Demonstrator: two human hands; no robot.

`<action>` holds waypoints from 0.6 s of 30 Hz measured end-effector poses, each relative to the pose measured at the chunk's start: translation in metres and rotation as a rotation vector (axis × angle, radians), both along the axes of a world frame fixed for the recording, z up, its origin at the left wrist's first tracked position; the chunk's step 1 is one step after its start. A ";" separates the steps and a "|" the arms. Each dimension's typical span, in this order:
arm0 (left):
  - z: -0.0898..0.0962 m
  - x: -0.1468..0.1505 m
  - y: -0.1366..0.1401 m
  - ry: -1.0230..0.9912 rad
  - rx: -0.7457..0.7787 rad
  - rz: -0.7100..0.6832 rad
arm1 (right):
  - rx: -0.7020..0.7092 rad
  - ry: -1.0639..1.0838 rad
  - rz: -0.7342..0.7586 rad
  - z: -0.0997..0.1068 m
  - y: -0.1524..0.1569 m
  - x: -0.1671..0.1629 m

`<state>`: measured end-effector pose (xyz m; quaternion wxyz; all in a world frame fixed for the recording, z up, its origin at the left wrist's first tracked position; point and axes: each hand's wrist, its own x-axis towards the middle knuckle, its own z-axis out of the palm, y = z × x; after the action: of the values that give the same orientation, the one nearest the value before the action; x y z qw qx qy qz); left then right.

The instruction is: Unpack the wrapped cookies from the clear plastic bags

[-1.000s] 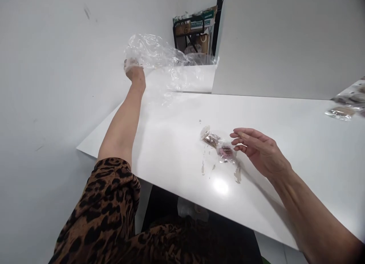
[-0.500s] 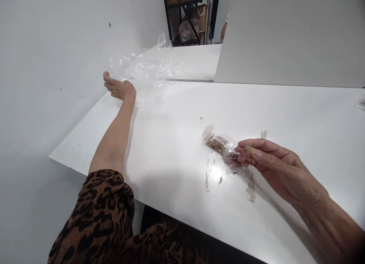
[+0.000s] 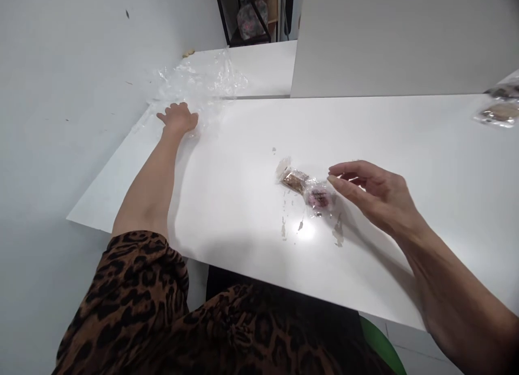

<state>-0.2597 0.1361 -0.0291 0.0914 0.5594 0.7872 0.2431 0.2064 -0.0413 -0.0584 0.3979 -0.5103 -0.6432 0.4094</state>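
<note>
My left hand (image 3: 178,117) reaches to the far left of the white table, fingers spread and palm down over a crumpled clear plastic bag (image 3: 203,83). Two small clear-wrapped packets lie end to end mid-table: one with brown contents (image 3: 294,180), the other with something pinkish and dark lettering (image 3: 319,197). What is inside them I cannot make out. Just right of the pinkish packet hovers my right hand (image 3: 375,196), thumb and fingers slightly apart, nothing visible between them.
More wrapped packets (image 3: 499,113) lie at the far right edge. A grey panel (image 3: 397,40) rises behind the table (image 3: 235,202). White wall (image 3: 60,94) borders the left side. A dark shelf rack (image 3: 229,18) stands beyond, and something green (image 3: 379,345) shows below the front edge.
My right hand has let go of the pinkish packet and drawn slightly away. My left hand has turned palm down onto the plastic bag. The view has shifted, showing more packets at right.
</note>
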 end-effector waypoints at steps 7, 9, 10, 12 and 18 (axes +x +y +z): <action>-0.004 0.124 -0.089 -0.130 0.213 -0.438 | 0.124 -0.499 0.129 -0.013 0.003 -0.005; -0.015 0.171 -0.113 -0.019 -0.010 -0.637 | 0.119 -0.609 0.134 -0.016 0.003 -0.010; -0.020 0.191 -0.123 0.048 -0.094 -0.699 | 0.122 -0.645 0.136 -0.018 0.003 -0.012; -0.025 0.222 -0.139 0.136 -0.202 -0.800 | 0.137 -0.667 0.148 -0.020 0.005 -0.014; -0.019 0.247 -0.159 0.142 -0.182 -0.759 | -0.016 -0.463 0.092 -0.018 0.019 -0.007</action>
<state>-0.0129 -0.0224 -0.0479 0.1694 0.8155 0.5473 0.0819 0.1993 -0.0222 -0.0767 0.2168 -0.5640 -0.7365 0.3041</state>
